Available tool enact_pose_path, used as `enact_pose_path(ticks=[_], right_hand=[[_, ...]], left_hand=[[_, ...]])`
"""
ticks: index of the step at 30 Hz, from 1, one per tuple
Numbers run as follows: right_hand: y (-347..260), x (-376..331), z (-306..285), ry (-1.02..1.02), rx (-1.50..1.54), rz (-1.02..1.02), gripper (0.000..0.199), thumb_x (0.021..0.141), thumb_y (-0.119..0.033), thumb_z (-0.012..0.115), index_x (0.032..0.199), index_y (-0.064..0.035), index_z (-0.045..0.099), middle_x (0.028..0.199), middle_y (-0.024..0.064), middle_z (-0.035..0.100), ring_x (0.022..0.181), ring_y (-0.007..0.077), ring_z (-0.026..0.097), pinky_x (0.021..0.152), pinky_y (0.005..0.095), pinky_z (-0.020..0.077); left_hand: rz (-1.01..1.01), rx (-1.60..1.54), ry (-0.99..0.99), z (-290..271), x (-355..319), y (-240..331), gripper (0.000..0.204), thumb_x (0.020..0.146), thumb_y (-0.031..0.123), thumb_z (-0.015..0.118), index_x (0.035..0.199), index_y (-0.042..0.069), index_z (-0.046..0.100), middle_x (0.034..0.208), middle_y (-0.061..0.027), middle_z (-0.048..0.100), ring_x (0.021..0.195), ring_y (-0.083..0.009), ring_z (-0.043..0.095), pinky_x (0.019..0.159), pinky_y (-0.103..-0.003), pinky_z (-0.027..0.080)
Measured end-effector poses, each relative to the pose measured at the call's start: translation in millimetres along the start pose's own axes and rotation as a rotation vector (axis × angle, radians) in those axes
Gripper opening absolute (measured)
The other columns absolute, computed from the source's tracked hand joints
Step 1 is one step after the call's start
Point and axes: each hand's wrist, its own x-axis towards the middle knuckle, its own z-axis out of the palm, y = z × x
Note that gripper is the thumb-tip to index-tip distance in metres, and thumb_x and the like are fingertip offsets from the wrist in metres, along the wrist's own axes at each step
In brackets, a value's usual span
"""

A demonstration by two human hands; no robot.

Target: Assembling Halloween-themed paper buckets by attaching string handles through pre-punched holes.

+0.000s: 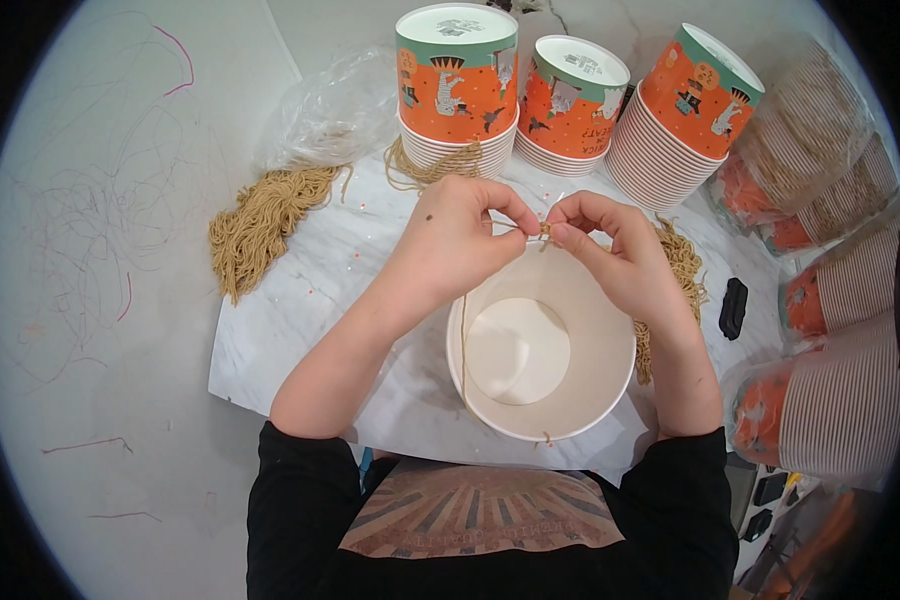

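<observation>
Both hands met over the far rim of a white paper cup point(541, 345) that sat open-side up on a pale marbled board point(300, 300), close to the person's chest. The left hand point(457, 240) had its fingertips pinched shut on a short length of tan string point(542, 232), and the right hand point(610, 250) pinched the same string from the other side, thumb and forefinger closed, so the two grips nearly touched at a small knot just above the rim. A strand of the string ran down from the left hand along the cup's inner left wall, and another end showed at the near rim. To the left on the board lay a bundle of cut strings point(260, 225), beside a crumpled clear bag point(335, 110). A looser tangle of strings point(430, 165) sat just behind the hands, against three stacks of upturned orange-and-green printed cups point(570, 95) at the board's far edge. More strings point(682, 265) lay under the right wrist. A small black object point(733, 307) rested to the right, near sleeves of stacked cups in clear wrap point(840, 300) lying on their sides.
</observation>
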Motion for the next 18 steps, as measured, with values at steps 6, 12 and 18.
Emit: enact_pose_path(ticks=[6,12,18], right_hand=[[-4.8,-3.4,1.1,-0.002,-0.024,0.040,0.015,0.097,-0.014,0.066,0.099,0.0005,0.068,0.084,0.0036,0.070,0.078,0.0086,0.062,0.060,0.0263,0.0450],[-1.2,-2.1,2.7,0.008,0.035,0.022,0.015,0.098,-0.013,0.064,0.100,0.0010,0.068,0.085,0.0033,0.070,0.079,0.0080,0.062,0.061,0.0260,0.0452],[0.0,-2.7,3.8,0.011,0.087,0.047,0.016,0.098,-0.014,0.064,0.101,0.0019,0.068,0.086,0.0039,0.070,0.080,0.0087,0.063,0.064,0.0259,0.0471]], left_hand=[[0.040,0.013,0.031,-0.7,-4.0,7.6,0.016,0.077,0.010,0.081,0.092,0.005,0.078,0.056,0.0099,0.045,0.051,0.0000,0.031,0.047,-0.023,0.025],[0.129,0.126,0.124,3.8,-6.0,13.0,0.017,0.075,0.013,0.081,0.086,0.002,0.076,0.087,-0.0099,0.071,0.069,-0.0211,0.061,0.063,-0.035,0.049],[0.212,0.129,0.076,-1.1,-5.4,4.1,0.015,0.073,0.009,0.082,0.085,0.005,0.075,0.096,-0.0013,0.073,0.054,-0.0043,0.034,0.050,-0.024,0.032]])
